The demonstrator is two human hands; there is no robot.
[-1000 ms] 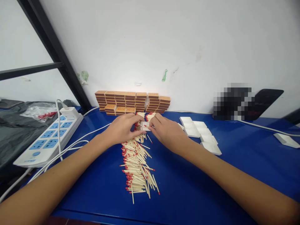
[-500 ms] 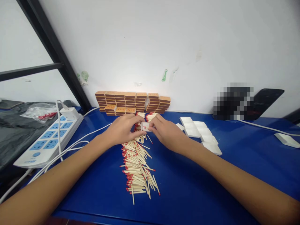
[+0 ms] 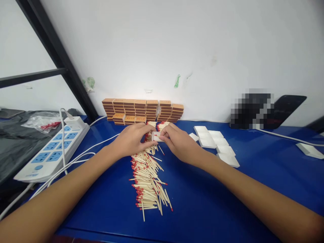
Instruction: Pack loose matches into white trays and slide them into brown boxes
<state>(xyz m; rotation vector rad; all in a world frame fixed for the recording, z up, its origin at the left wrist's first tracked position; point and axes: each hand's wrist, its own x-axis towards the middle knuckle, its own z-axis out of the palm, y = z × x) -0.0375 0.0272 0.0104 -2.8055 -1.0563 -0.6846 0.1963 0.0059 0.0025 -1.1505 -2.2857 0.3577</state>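
My left hand (image 3: pixel 133 139) is closed round a small white matchbox tray (image 3: pixel 154 137), thumb at the near side and fingers at the far side. A few red match heads show inside the tray. At its right end my right hand (image 3: pixel 178 142) is pinched over the tray, its fingertips on the matches there; their other ends are hidden. A long heap of loose red-tipped matches (image 3: pixel 145 179) lies below the hands and runs toward the table's front. More matches (image 3: pixel 164 125) lie just behind the hands.
Stacked brown matchboxes (image 3: pixel 140 109) line the wall behind. To the right lie several white trays (image 3: pixel 226 148), with a lone one (image 3: pixel 310 150) farther off. A power strip (image 3: pixel 54 148) with cables stands on the left. A black phone (image 3: pixel 290 109) leans at the back right.
My right fingers have shifted slightly over the tray, and the red match heads show differently inside it. The left hand stays in place.
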